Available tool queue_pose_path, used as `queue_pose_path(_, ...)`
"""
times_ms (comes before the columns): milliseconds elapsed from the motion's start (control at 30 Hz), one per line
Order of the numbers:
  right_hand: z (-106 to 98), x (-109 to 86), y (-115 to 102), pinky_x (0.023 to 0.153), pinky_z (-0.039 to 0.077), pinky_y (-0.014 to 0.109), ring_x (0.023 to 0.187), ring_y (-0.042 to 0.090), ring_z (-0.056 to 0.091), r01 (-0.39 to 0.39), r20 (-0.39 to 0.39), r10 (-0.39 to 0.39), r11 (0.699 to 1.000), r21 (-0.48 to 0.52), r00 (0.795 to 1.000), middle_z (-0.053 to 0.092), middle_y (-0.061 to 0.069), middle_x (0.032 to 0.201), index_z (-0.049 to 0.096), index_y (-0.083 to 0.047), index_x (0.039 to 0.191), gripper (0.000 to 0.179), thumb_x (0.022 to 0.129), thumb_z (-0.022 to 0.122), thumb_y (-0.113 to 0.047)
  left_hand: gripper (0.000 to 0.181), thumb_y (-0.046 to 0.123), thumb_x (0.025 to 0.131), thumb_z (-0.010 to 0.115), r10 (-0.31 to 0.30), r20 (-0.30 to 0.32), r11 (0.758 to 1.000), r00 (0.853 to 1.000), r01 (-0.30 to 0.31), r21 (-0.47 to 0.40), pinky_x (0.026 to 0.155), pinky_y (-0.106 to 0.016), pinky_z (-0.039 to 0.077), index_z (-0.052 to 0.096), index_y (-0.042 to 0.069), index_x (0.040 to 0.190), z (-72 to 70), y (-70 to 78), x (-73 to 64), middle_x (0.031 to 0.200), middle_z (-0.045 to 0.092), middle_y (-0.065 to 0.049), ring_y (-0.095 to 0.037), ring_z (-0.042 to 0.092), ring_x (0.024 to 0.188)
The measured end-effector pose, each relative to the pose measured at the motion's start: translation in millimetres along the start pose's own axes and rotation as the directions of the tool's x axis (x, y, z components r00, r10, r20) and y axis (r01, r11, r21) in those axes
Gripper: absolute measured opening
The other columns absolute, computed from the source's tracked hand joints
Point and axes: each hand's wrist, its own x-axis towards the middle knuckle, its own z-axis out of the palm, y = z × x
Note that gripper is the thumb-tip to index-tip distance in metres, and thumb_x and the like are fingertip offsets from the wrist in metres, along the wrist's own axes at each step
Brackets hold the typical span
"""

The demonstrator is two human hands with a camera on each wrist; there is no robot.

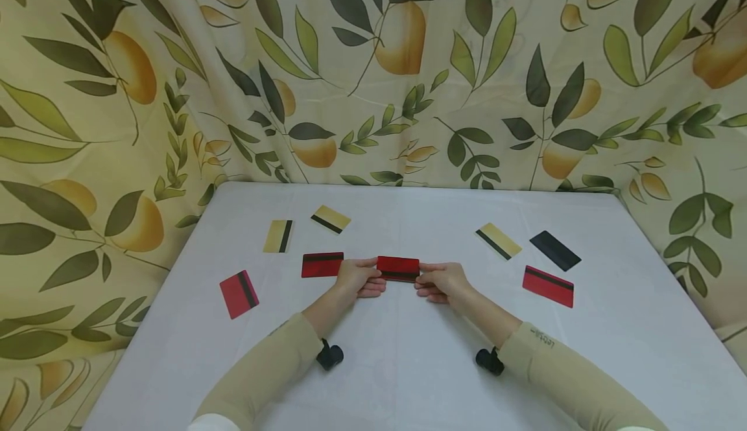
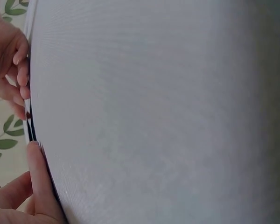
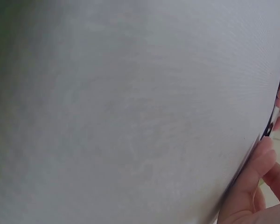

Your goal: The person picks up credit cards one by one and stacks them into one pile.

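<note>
Right now, both hands are working at the middle of the white table (image 1: 397,366), and they are sharing one piece: the centre red card (image 1: 398,266), its black stripe running along the lower part. On its left end, the left hand (image 1: 357,279) is pinching with thumb and fingertips; on its right end, the right hand (image 1: 445,282) is matching that grip, so neither one is letting go. Whether the card is touching the cloth, the views aren't making clear; both wrist cameras are catching it almost edge-on, with pale cloth filling most of their pictures.

Just beside the left hand, the neighbouring red card (image 1: 320,265) is lying flat, one end reaching to that hand. Further out on that side, the outer red card (image 1: 237,295) is sitting at a slant, and beyond it two more are resting: the near gold card (image 1: 274,236), stripe towards its right edge, and the far gold card (image 1: 332,216), stripe along its lower edge.

Over on the right side, three are clustering: the right gold card (image 1: 499,239) is lying tilted, the black card (image 1: 556,251) is angling next to it, and the right red card (image 1: 548,290) is resting just below. Behind it all, the patterned curtain (image 1: 233,142) is hanging, showing fruit and leaves.
</note>
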Motion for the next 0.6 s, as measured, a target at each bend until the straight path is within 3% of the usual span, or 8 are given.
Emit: queue_pose_path(600, 0.2, 4.8, 2.2, 0.045, 0.05, 0.017, 0.049, 0.009, 0.062, 0.103, -0.007, -0.104, 0.992, -0.071, 0.995, 0.066, 0.005, 0.064, 0.058, 0.006, 0.116, 0.037, 0.081, 0.065, -0.003, 0.037, 0.002, 0.084, 0.062, 0.049, -0.038, 0.994, 0.998, -0.044, 0.104, 0.05, -0.029, 0.054, 0.059, 0.004, 0.121, 0.3, 1.0, 0.1, 0.067, 0.067, -0.013, -0.016, 0.064, 0.051)
